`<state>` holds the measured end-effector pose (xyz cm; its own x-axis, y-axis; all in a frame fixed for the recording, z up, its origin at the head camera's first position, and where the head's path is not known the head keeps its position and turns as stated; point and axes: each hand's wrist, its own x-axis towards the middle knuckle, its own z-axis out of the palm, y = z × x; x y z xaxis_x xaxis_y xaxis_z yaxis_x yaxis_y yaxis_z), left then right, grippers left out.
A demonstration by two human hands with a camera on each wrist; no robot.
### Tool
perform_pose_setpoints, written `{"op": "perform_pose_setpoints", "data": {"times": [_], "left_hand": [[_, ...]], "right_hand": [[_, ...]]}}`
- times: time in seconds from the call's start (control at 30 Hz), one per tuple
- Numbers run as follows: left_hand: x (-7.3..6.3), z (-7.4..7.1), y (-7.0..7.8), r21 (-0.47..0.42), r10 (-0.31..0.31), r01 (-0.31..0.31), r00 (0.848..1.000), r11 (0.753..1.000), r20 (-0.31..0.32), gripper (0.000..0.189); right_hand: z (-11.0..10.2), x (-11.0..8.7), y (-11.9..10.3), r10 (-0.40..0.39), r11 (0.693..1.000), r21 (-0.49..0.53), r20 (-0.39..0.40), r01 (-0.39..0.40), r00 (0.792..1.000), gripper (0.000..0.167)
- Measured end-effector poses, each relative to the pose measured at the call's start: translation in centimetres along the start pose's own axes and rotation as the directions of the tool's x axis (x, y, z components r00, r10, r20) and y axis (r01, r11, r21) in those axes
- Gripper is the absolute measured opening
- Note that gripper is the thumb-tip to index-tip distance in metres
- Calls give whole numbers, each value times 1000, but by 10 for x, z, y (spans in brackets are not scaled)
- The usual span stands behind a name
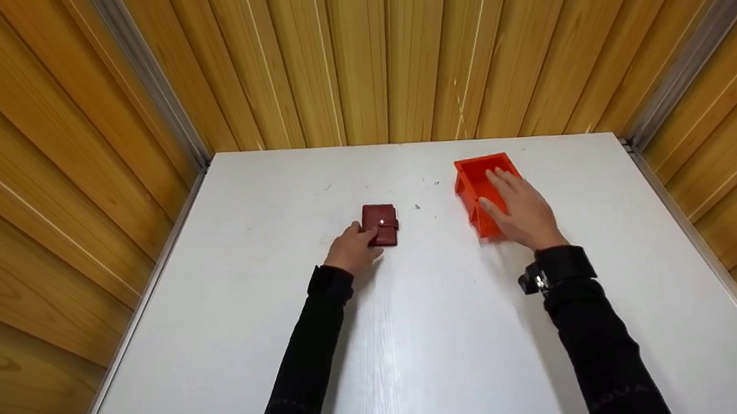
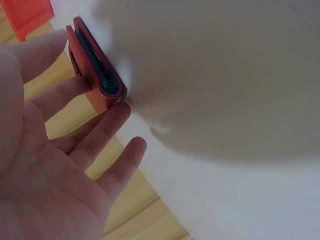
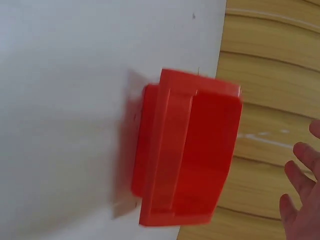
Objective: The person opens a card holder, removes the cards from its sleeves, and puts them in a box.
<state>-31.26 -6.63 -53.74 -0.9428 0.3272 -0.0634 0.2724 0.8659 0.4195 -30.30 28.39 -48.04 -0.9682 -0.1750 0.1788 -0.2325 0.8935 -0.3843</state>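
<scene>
A dark red wallet (image 1: 379, 213) with a snap strap is near the middle of the white table. My left hand (image 1: 351, 250) pinches its near left side, thumb over the cover. In the left wrist view the wallet (image 2: 102, 75) shows its layered edge, and the little finger stands free of it. Over the near right side of a red plastic bin (image 1: 467, 192) my right hand (image 1: 527, 213) hovers, fingers spread and holding nothing. The right wrist view shows the fingertips (image 3: 306, 156) apart from the bin (image 3: 172, 150), whose open side is visible.
The white table (image 1: 287, 345) carries a few small dark marks between wallet and bin. Wood-patterned panels (image 1: 363, 56) stand behind it and on both sides, with metal posts (image 1: 151, 79) at the back corners.
</scene>
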Motion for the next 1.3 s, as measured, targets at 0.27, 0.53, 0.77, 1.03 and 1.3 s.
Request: {"op": "perform_pose_setpoints", "data": {"times": [0.27, 0.53, 0.77, 1.03, 1.3], "left_hand": [[-5, 14, 27, 81, 105, -106, 994, 991, 13, 57], [-13, 21, 43, 147, 189, -183, 982, 972, -23, 54], [-18, 28, 50, 120, 220, -218, 975, 969, -5, 53], [-9, 33, 50, -59, 169, -173, 983, 983, -68, 39], [4, 38, 62, -329, -103, 57, 987, 943, -124, 33]], "right_hand": [[36, 8, -51, -64, 997, 45, 55, 62, 996, 67], [78, 6, -70, -94, 994, 62, 113, 88, 989, 59], [107, 0, -68, -102, 995, 32, 135, 98, 986, 47], [119, -2, -75, -90, 995, 42, -58, 93, 994, 30], [123, -4, -84, -43, 998, 39, -126, 48, 991, 23]]}}
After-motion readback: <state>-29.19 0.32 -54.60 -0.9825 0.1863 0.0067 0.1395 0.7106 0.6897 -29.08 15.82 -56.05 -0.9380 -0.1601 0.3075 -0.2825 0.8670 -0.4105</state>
